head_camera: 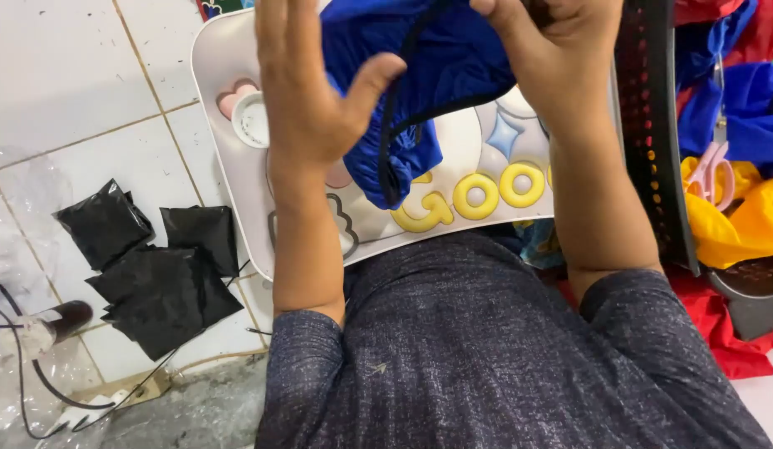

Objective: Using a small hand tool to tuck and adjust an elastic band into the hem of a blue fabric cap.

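A blue fabric piece (420, 58) with a black drawstring cord hangs above a white lap tray (237, 175) printed with yellow letters. My left hand (307, 91) presses against its left side, thumb hooked into the cloth. Gripping its upper right edge at the top of the view is my right hand (561, 37). A bunched lower end of the fabric droops onto the tray.
Three black flat pouches (154, 266) lie on the white tiled floor at left, beside clear plastic wrap and a black cable (37, 374). On the right sit a black perforated panel (648, 125), pink scissors (715, 175), and a heap of yellow, red and blue cloth (736, 224).
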